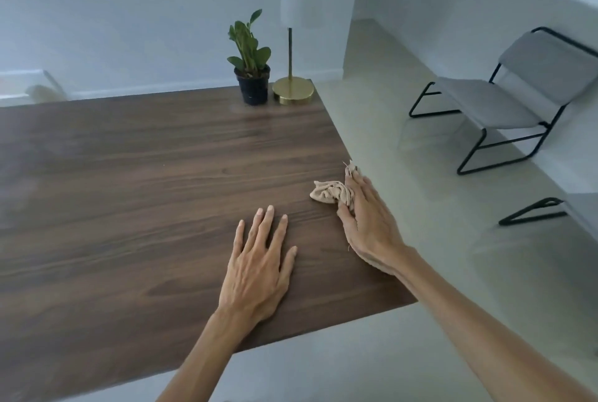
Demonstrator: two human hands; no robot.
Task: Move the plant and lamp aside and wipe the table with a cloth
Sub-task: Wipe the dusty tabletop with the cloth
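Note:
A dark wooden table point(129, 175) fills the left and middle of the view. At its far right corner stand a small green plant in a black pot point(252, 86) and, touching distance to its right, a brass lamp point(293, 92) with a white shade. A crumpled beige cloth point(330, 193) lies near the table's right edge, and my right hand point(369, 223) presses down on it with the fingers over its right part. My left hand point(259, 265) rests flat on the tabletop, fingers spread, holding nothing.
Beyond the table's right edge is pale floor. A grey chair with a black metal frame point(504, 100) stands at the right, and part of a second one point(556, 210) shows below it. White walls run behind the table.

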